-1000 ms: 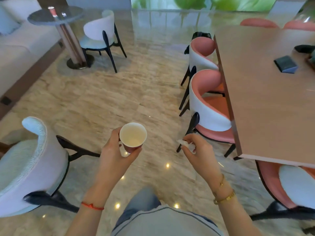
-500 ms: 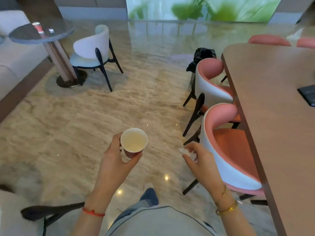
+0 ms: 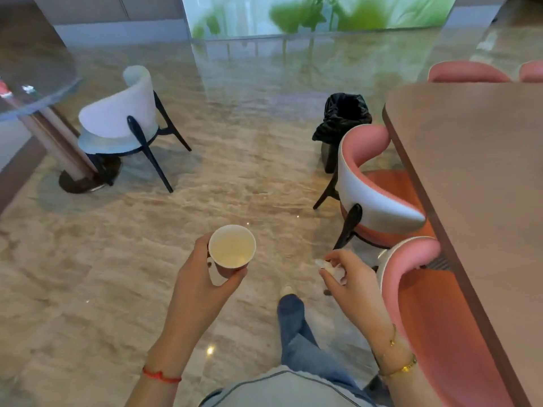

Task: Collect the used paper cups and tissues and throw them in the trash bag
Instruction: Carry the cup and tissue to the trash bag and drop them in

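Observation:
My left hand [image 3: 202,283] grips a paper cup [image 3: 231,246] upright, red outside and white inside, held at waist height over the marble floor. My right hand [image 3: 351,279] is closed around a crumpled white tissue [image 3: 330,267] whose end sticks out past the fingers. A black trash bag [image 3: 342,117] lines a bin standing on the floor ahead and to the right, partly hidden behind a pink chair. On the round glass table [image 3: 38,74] at far left, a red cup [image 3: 4,91] and a small white scrap [image 3: 28,89] sit near the edge.
A long wooden table [image 3: 476,177] runs along the right, with pink-and-white chairs [image 3: 379,189] tucked beside it; the nearest one [image 3: 426,304] is just right of my right hand. A white chair [image 3: 123,116] stands by the round table. Marble floor stretches between me and the bin.
I have walked forward: the bin with the black bag is nearer and more in view, and the chairs have slid toward me. Both hands hold the same things.

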`<state>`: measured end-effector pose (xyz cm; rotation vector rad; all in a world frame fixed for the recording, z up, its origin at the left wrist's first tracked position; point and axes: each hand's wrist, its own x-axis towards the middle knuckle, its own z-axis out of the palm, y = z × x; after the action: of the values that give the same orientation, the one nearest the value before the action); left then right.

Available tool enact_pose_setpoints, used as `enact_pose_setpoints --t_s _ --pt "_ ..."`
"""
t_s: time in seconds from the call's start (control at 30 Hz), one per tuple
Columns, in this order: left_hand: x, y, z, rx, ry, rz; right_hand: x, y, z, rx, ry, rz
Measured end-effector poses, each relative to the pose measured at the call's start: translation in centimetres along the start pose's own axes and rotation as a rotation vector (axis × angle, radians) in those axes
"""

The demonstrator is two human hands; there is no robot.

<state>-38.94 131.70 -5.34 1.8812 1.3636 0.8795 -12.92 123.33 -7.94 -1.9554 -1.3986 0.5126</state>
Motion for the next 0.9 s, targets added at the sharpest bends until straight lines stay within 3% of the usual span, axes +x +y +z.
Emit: enact_pose_setpoints --t_s 0.43,0.9 --pt "32.9 1.0 8.1 -0.014 -0.005 0.034 33.9 1.9 -2.3 -0.01 0.014 -0.044" --pt "63.0 -0.6 17.3 -0.072 -0.11 0.075 62.3 6.0 -0.9 -0.009 0.059 0.05"
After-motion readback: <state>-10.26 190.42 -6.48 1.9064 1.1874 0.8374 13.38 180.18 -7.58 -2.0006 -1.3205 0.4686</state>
